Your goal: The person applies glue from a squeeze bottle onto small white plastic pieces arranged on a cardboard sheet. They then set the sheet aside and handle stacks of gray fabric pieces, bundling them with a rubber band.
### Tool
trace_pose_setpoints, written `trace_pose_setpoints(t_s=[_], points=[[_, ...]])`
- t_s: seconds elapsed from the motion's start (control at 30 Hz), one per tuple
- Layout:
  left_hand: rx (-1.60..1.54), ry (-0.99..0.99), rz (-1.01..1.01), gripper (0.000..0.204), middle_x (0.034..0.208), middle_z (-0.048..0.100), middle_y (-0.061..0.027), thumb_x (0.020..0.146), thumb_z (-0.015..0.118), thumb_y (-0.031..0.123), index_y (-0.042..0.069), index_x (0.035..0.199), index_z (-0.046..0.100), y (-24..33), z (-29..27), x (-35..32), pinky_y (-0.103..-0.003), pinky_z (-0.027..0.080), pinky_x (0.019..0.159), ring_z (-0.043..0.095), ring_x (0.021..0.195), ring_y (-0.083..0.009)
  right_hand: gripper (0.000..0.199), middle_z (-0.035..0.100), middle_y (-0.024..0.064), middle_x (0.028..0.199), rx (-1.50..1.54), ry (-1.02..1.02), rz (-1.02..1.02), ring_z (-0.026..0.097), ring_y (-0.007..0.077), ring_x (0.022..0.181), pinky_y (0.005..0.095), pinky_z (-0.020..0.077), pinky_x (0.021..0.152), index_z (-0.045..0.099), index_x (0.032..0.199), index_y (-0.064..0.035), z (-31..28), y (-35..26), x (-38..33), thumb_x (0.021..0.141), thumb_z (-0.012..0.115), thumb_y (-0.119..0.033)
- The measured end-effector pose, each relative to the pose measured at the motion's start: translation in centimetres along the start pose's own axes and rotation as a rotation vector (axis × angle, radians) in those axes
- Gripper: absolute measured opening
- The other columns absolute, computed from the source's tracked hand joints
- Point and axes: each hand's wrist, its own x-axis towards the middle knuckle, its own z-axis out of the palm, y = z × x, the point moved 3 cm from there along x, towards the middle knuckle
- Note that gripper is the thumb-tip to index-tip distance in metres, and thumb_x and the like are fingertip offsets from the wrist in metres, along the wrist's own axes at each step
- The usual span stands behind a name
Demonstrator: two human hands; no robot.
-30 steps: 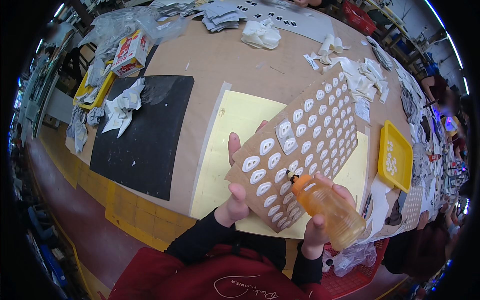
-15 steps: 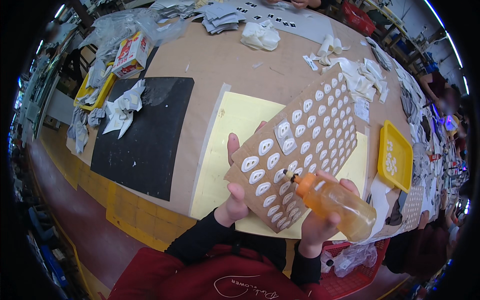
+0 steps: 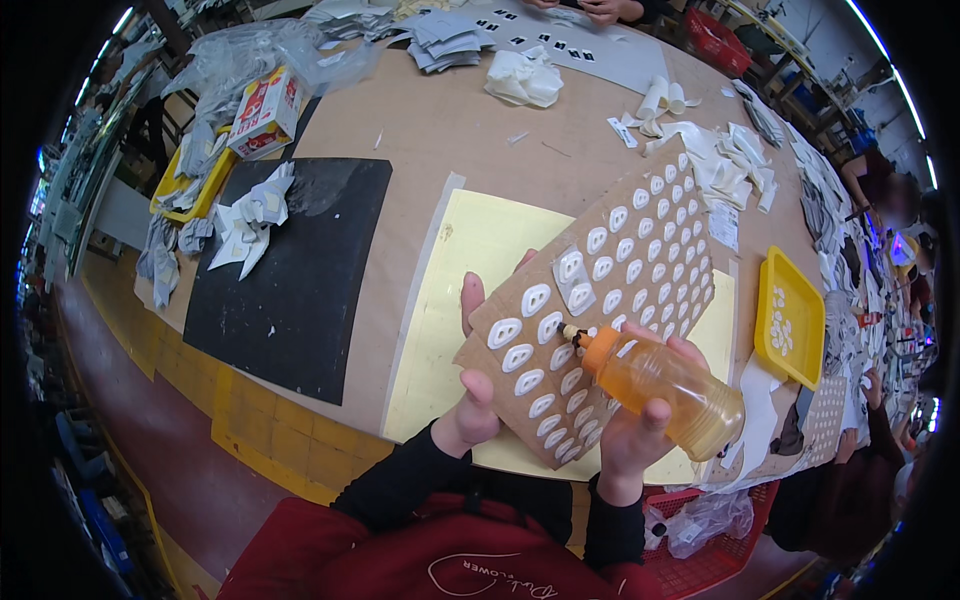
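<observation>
My left hand is closed on the lower left edge of a brown cardboard sheet, with its thumb in front and some fingers behind. The sheet is tilted and carries rows of small white oval pieces, each with openings in its middle. One small whitish patch lies across part of the rows. My right hand grips a clear squeeze bottle of amber liquid with an orange cap. Its dark nozzle tip points left, at or just above a white piece near the sheet's left side; contact is unclear.
Beneath the sheet lies a pale yellow board. A black mat with crumpled scraps lies left. A yellow tray of small white pieces stands right. A red basket sits below the table edge. Another person's hands work at the far side.
The bottle's nozzle has moved slightly left and up to another white piece. My left hand and the sheet have shifted only a little.
</observation>
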Motion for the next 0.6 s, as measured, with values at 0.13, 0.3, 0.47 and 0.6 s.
trace_pose_setpoints(t_s=[0.13,0.3,0.47,0.6], points=[[0.011,0.004,0.008,0.099,0.153,0.004,-0.0074,0.078,0.049,0.072,0.029,0.145,-0.01,0.2,0.0,0.1,-0.048,0.028,0.11,0.016,0.139,-0.0298,0.073,0.061,0.0237,0.103,-0.015,-0.029,-0.014,0.06,0.0337,0.101,0.043,0.0489,0.089,0.041,0.12,-0.0026,0.0,-0.4,-0.5,0.078,0.065,-0.057],[0.02,0.012,0.014,0.099,0.153,0.002,-0.0071,0.078,0.048,0.072,0.03,0.145,-0.01,0.3,0.2,0.1,-0.048,0.028,0.111,0.015,0.139,-0.03,0.073,0.058,0.0264,0.109,0.017,-0.09,-0.02,0.058,0.0338,0.105,0.0427,0.0485,0.09,0.04,0.119,-0.0031,0.1,-1.0,-1.0,0.074,0.07,-0.053],[0.022,0.018,0.013,0.098,0.153,0.001,-0.0068,0.078,0.048,0.072,0.032,0.145,-0.011,0.4,0.2,0.2,-0.048,0.028,0.111,0.014,0.14,-0.0302,0.074,0.052,0.0291,0.122,0.188,-0.11,0.009,0.055,0.0343,0.111,0.0421,0.0486,0.091,0.041,0.122,-0.0056,-0.2,-0.5,-1.1,0.068,0.079,-0.039],[0.017,0.028,0.004,0.098,0.153,0.001,-0.0066,0.078,0.048,0.072,0.033,0.145,-0.011,0.3,0.4,0.3,-0.048,0.027,0.111,0.014,0.14,-0.0303,0.071,0.052,0.0303,0.119,0.134,-0.193,-0.021,0.056,0.0357,0.108,0.042,0.049,0.09,0.04,0.123,-0.0052,-0.3,-1.3,-1.7,0.072,0.076,-0.039]])
